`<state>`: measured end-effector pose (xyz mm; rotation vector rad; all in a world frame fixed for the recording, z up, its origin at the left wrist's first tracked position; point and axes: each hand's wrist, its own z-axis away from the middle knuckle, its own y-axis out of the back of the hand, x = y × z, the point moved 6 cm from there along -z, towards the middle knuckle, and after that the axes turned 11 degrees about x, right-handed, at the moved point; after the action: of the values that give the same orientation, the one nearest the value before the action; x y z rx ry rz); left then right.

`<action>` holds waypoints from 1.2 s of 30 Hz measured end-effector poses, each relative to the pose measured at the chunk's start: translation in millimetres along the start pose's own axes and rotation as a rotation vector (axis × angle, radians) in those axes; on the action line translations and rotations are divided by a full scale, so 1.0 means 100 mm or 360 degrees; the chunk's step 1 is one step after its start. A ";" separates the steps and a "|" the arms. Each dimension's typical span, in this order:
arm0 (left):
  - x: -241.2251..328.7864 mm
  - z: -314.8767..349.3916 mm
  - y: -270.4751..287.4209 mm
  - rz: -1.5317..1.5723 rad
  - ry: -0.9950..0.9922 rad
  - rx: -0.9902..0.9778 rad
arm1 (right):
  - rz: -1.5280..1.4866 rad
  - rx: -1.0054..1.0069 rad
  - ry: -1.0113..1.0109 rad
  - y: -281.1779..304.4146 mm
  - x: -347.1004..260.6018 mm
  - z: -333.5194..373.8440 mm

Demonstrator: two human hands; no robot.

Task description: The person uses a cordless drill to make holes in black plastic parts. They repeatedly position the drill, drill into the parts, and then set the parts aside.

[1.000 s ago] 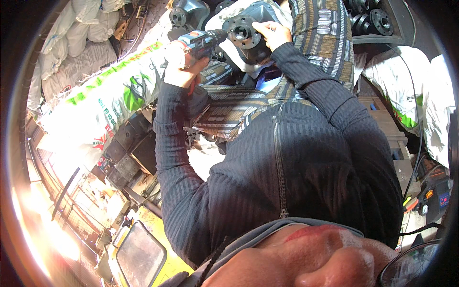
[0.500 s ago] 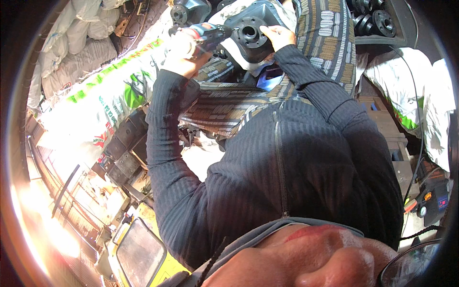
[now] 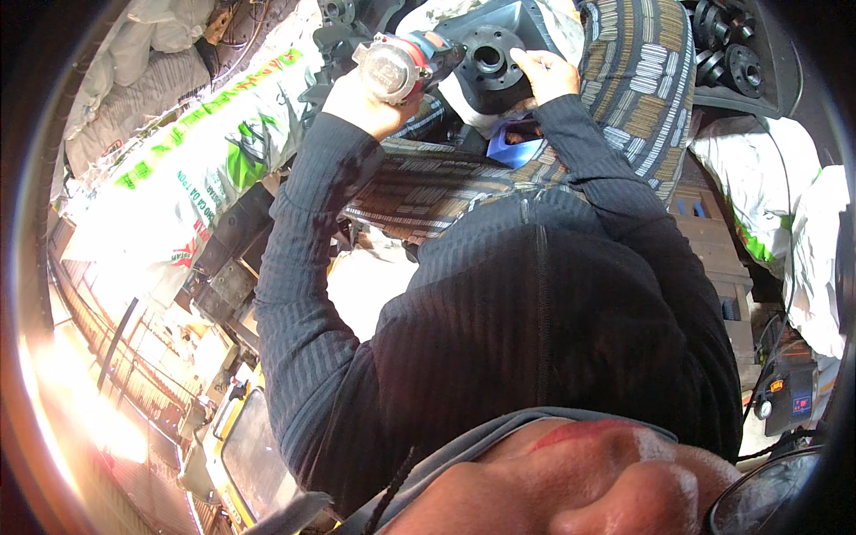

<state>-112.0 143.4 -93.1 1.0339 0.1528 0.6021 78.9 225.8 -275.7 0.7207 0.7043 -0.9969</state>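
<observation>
A round black metal flange (image 3: 489,82) with a raised central bore and a ring of holes lies at the top middle, over a black bin (image 3: 528,25) and white sacking. My left hand (image 3: 367,105) wraps round a hand-held power tool (image 3: 392,69) with a round silvery back and a blue, red and black body. Its dark nose reaches over the flange's left rim; whether it touches cannot be seen. My right hand (image 3: 551,75) pinches the flange's right edge between thumb and finger, the other fingers curled.
More black flanged parts (image 3: 742,69) fill a dark bin at the upper right. White sacks with green print (image 3: 214,169) lie at the left, and more white sacks (image 3: 753,160) at the right. Patterned cloth (image 3: 637,98) covers my legs. A wooden pallet (image 3: 709,232) and a cable (image 3: 786,276) are at the right.
The view has shifted, so most things sit farther right. My left hand has turned the power tool, showing its round back, and its nose now overlaps the flange's rim. My right hand stays at the flange's edge.
</observation>
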 end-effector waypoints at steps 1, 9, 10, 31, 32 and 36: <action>-0.03 -0.02 -0.03 0.0007 0.0012 0.0013 | -0.0046 -0.0023 -0.0033 -0.02 0.02 -0.02; 0.02 0.04 -0.01 0.0303 0.0284 0.0035 | -0.0094 -0.0003 0.0109 -0.01 -0.03 -0.08; 0.01 0.10 -0.03 0.0558 0.0456 -0.0058 | -0.0055 -0.0018 0.0176 -0.01 -0.08 -0.07; 0.57 1.24 -0.17 0.0901 -0.0250 0.0530 | -0.1621 -0.1207 -0.0668 0.19 -0.34 0.50; 0.57 1.24 -0.18 0.0778 -0.0301 0.0535 | -0.1634 -0.1175 -0.0705 0.18 -0.34 0.49; 0.61 1.25 -0.15 0.0591 -0.0449 0.0659 | -0.1577 -0.1105 -0.0728 0.17 -0.36 0.51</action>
<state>-6.2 75.1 -31.5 1.5558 -0.1753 0.7694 90.3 208.7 -214.4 -0.5358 0.9322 -1.5996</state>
